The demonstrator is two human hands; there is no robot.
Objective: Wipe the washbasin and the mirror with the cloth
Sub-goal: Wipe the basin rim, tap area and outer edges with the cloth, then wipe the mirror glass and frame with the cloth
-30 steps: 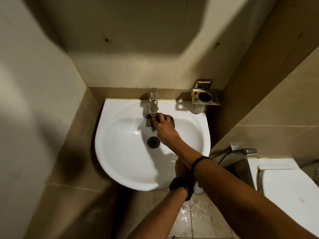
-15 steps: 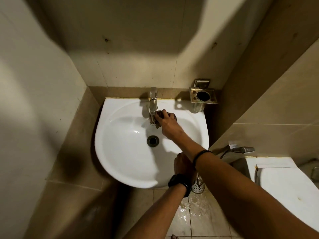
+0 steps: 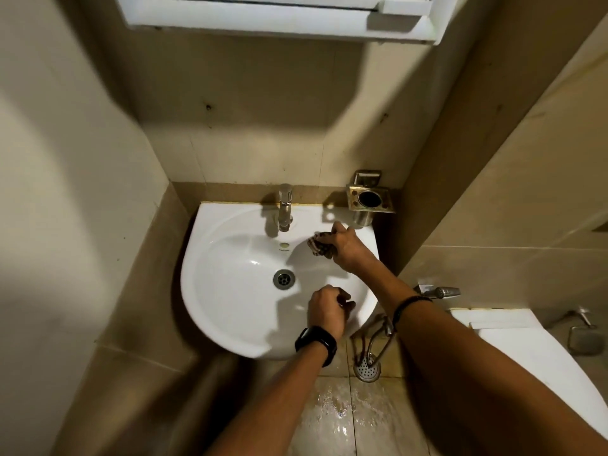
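A white washbasin (image 3: 230, 301) is fixed to the tiled wall, with a steel tap (image 3: 285, 209) at its back and a drain (image 3: 284, 278) in the bowl. My right hand (image 3: 348, 246) presses a dark patterned cloth (image 3: 320, 244) against the basin's back right rim, right of the tap. My left hand (image 3: 327, 311), with a black watch on the wrist, rests curled on the basin's front right edge. A white-framed cabinet (image 3: 276, 14), perhaps the mirror's frame, shows at the top edge; its glass is out of sight.
A metal tumbler holder (image 3: 370, 200) hangs on the wall right of the basin. A spray hose (image 3: 441, 292) and a white toilet (image 3: 539, 357) stand at the right. The floor below is wet, with a round floor drain (image 3: 367, 368).
My right hand has slid the cloth from the tap's base rightward to the back right rim. The view has tilted up, bringing the white frame into sight. My left hand moved onto the rim.
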